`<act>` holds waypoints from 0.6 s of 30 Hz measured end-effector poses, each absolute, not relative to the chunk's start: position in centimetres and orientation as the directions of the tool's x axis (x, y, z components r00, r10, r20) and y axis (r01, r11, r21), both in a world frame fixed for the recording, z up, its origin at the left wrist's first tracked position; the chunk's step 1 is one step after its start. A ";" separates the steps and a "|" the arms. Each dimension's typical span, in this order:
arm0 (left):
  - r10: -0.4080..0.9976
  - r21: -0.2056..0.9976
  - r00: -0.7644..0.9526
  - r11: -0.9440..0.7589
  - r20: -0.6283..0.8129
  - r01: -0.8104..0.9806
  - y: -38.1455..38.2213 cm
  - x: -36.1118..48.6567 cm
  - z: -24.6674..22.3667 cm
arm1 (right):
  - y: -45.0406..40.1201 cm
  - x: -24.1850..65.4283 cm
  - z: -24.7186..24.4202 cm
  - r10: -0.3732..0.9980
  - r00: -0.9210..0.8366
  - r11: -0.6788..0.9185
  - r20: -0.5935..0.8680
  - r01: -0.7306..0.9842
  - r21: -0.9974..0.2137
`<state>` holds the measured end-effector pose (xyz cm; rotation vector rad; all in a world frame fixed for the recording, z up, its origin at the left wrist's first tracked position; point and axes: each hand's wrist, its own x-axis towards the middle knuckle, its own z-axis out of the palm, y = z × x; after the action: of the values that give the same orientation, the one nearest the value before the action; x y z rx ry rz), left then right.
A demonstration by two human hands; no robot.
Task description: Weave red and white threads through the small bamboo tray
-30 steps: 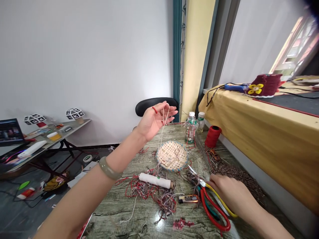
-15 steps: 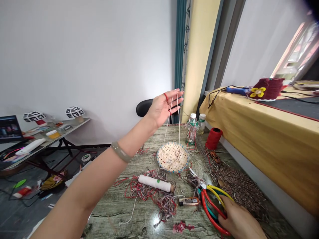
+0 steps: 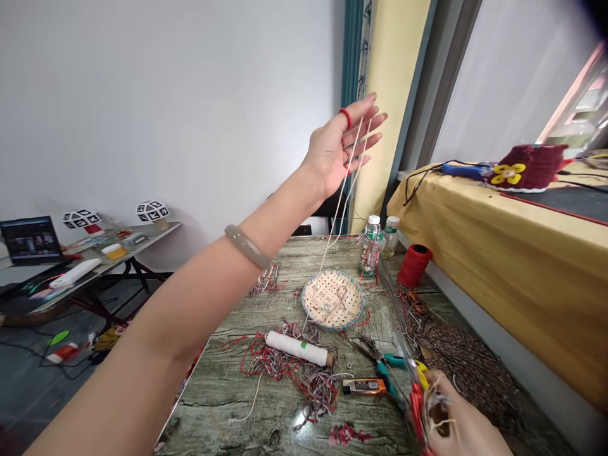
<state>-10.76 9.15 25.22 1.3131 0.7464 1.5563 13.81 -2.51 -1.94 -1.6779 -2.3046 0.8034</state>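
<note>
My left hand [image 3: 354,136] is raised above the table's far side, thumb and index finger pinching a white string [image 3: 338,206] and the other fingers spread. The string hangs toward a shallow woven basket [image 3: 332,300] with a blue-stitched rim. At lower right, my right hand [image 3: 456,415] is closed around red- and yellow-handled scissors [image 3: 417,399], blurred, with some loose thread by the fingers. Green-handled pliers [image 3: 388,373] lie just left of the scissors. A white thread spool [image 3: 297,349] rests on tangled red and grey threads [image 3: 318,392].
An orange lighter [image 3: 365,386] lies in front of the pliers. Two bottles [image 3: 369,247] and a red thread spool [image 3: 414,266] stand behind at right, beside a pile of thin brown stalks [image 3: 475,361]. A yellow-draped table [image 3: 465,228] borders the right; a laptop [image 3: 33,240] is far left.
My left hand has risen and moved right, drawing the string higher. My right hand has lifted the scissors from the table beside the pliers, and their blades now point up.
</note>
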 end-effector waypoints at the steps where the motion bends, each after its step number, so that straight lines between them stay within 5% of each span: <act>1: 0.918 0.886 0.009 -0.379 0.396 -0.266 9.1 -10.6 25.5 | -2.1 13.2 -1.3 0.918 -0.364 0.240 -0.161 0.829 -0.504; 11: 0.934 0.902 -0.024 -0.349 0.355 -0.255 8.5 -9.7 25.9 | 1.8 7.8 5.5 0.854 -0.519 0.516 0.033 0.840 -0.167; 18: 0.930 0.911 0.033 -0.351 0.366 -0.216 8.2 -9.1 26.6 | 3.4 5.6 6.7 0.818 -0.567 0.576 0.100 0.809 -0.119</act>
<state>-9.12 8.22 26.61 1.3410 0.8016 1.5063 5.59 3.45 6.68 -1.3812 -2.6586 0.0903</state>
